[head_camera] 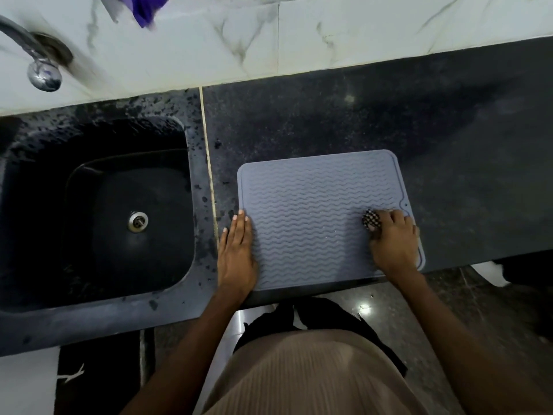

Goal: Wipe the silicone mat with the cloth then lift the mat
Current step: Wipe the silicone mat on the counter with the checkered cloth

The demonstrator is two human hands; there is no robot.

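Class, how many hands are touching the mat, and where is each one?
2. The left hand lies flat on the mat's left edge. The right hand is on the mat near its right edge, holding a checked cloth.

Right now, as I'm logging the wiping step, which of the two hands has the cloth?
The right hand: its fingers curl round the checked cloth on the silicone mat. The left hand lies flat on the mat's left edge.
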